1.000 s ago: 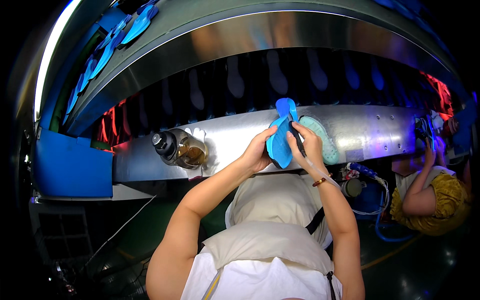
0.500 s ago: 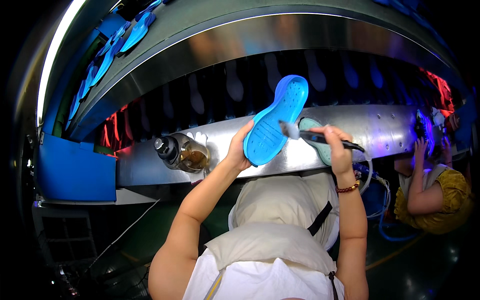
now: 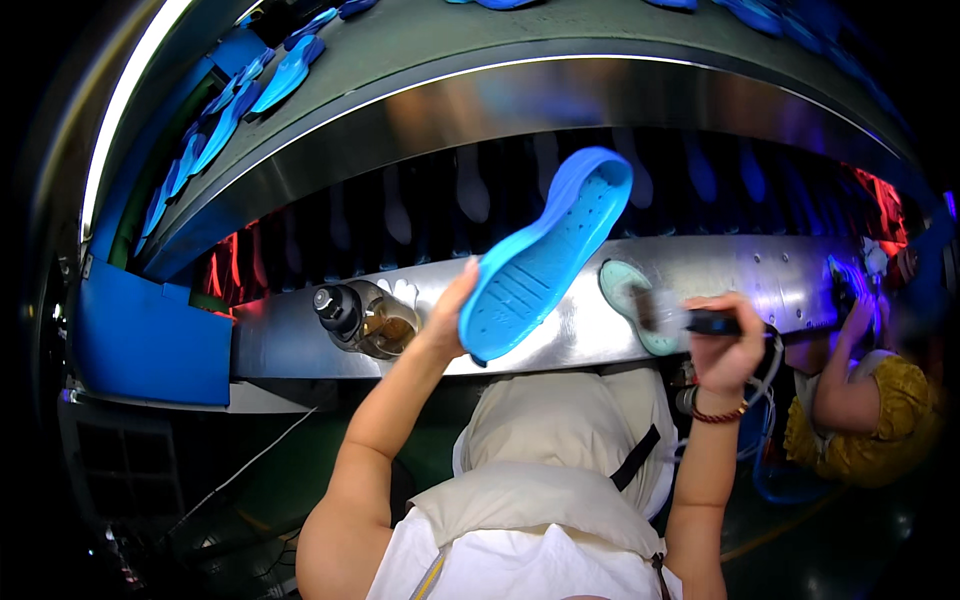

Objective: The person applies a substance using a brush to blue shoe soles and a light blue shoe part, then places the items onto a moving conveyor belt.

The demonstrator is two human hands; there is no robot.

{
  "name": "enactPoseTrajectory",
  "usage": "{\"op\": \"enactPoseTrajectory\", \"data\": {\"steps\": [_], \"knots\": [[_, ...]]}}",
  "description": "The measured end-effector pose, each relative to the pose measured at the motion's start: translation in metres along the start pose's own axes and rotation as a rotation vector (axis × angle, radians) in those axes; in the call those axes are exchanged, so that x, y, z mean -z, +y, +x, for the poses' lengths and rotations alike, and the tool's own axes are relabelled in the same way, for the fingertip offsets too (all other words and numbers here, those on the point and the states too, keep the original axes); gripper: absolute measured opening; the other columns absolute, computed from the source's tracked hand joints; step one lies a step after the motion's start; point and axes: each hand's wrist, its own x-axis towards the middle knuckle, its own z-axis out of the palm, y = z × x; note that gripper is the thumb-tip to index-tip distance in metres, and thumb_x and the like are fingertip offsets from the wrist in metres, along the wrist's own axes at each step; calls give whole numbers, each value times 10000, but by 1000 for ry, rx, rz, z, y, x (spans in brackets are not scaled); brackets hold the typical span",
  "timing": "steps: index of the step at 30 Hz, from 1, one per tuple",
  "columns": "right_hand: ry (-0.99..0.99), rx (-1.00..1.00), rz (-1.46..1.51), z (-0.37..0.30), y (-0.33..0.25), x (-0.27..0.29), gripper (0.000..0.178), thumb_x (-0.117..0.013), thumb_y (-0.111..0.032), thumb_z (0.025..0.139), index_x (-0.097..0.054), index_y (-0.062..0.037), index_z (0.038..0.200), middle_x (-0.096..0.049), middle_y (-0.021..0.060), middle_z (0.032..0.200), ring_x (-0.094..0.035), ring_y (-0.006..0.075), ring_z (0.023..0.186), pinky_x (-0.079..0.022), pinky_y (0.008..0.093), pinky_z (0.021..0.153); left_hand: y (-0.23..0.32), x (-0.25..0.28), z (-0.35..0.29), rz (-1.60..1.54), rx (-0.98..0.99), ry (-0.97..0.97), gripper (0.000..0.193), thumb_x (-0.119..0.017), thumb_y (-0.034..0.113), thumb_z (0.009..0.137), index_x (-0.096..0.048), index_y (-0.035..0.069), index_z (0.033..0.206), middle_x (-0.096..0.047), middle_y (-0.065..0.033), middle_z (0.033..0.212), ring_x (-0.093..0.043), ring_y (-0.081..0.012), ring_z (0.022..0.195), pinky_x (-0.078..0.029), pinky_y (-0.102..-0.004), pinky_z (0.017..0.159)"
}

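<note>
My left hand (image 3: 449, 314) is closed on the left edge of a bright blue shoe sole (image 3: 530, 280), holding it tilted above the metal ledge with its hollow inner side showing. In my right hand (image 3: 730, 350) is a brush (image 3: 712, 322) with a black handle and a thin tube running from its end. Motion blurs the bristles, which are over a pale green sole-shaped piece (image 3: 622, 283) lying on the ledge. Whether they touch that piece I cannot tell. The brush is apart from the blue sole.
A dark-capped clear bottle (image 3: 388, 322) with brown contents stands on the metal ledge (image 3: 720, 265), left of my left hand. Several blue soles (image 3: 288, 75) lie on the green belt (image 3: 420, 35). At right, a co-worker in a yellow sleeve (image 3: 905, 395) works at the same ledge.
My right hand has moved the brush right, away from the blue sole and over the pale green piece. My left hand has shifted slightly left and down with the blue sole.
</note>
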Motion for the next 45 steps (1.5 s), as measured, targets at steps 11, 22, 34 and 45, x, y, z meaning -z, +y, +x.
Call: {"op": "enactPoseTrajectory", "data": {"steps": [11,22,34,45], "knots": [[328,-124,14,18,0,32,339,-395,-265,891,-544,32,957,-586,114,922,-555,155,818,-468,278,656,179,0,104,-584,-590,-110,714,-203,540,848,-92,45,1350,-96,-185,1399,-136,-372,1279,-176,-581,993],[406,-217,-13,17,12,52,314,-466,-183,875,-483,39,1097,-580,133,975,-597,194,818,-474,239,633,192,-44,233,1053,-509,665,820,-667,363,633,-292,87,1308,-310,-190,1313,-308,-313,1215,-265,-428,964],[469,-306,110,7,31,95,293,-488,-142,848,-487,54,1066,-574,159,975,-588,216,795,-479,280,674,215,-25,348,1895,-17,598,568,-575,229,669,-463,196,1225,-457,-155,1226,-446,-294,1127,-349,-358,946],[406,-257,82,12,31,85,242,-501,31,809,-498,40,1051,-570,153,984,-583,202,824,-478,250,716,182,-80,314,2052,-401,196,457,-569,461,747,-556,68,981,-601,-175,911,-573,-320,881,-449,-392,761]]}}
